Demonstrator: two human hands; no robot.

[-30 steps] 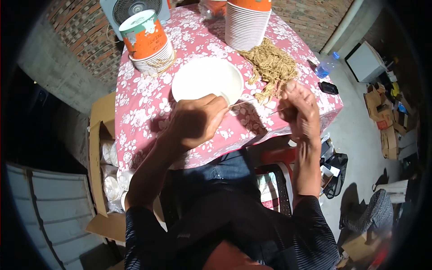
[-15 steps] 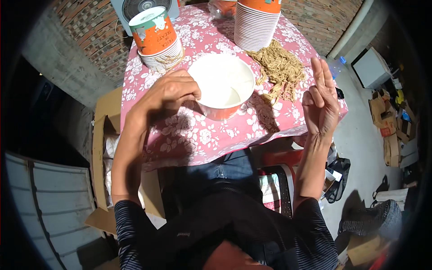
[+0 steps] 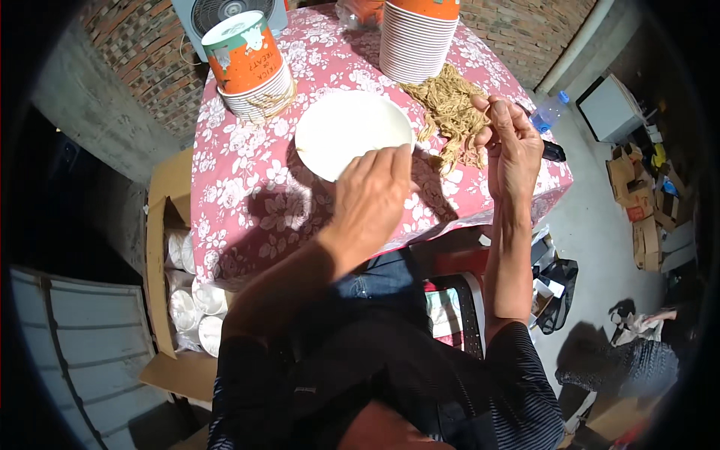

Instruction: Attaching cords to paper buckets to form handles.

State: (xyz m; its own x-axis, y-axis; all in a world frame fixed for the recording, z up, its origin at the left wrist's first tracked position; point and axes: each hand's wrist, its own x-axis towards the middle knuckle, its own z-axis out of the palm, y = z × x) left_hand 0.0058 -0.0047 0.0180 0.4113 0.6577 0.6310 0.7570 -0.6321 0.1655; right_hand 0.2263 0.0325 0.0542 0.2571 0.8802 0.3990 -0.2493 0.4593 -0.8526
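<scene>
A round paper bucket [image 3: 341, 120], its white inside facing up, stands on the table in front of me. My left hand [image 3: 369, 199] reaches over its near right rim, fingers together against the rim; what lies under them is hidden. A small bit of tan cord seems to show at the rim's left side. My right hand [image 3: 517, 154] is raised at the right edge of a heap of tan twisted cords [image 3: 448, 109]. Its fingers are curled toward the thumb, and anything between the tips is too small to make out.
Orange paper buckets are nested at the back left [image 3: 247, 64], with cords at the lower rims. A taller bucket stack [image 3: 416, 45] stands behind the cords. A fan [image 3: 225, 11] is beyond the table. An opened carton [image 3: 156, 262] holds wrapped white containers at left. A blue-capped bottle [image 3: 551, 112] is at right.
My left hand has gone from the bucket's left rim to its near right rim. My right hand has come down and inward, its two raised fingers now curled. The view has shifted slightly.
</scene>
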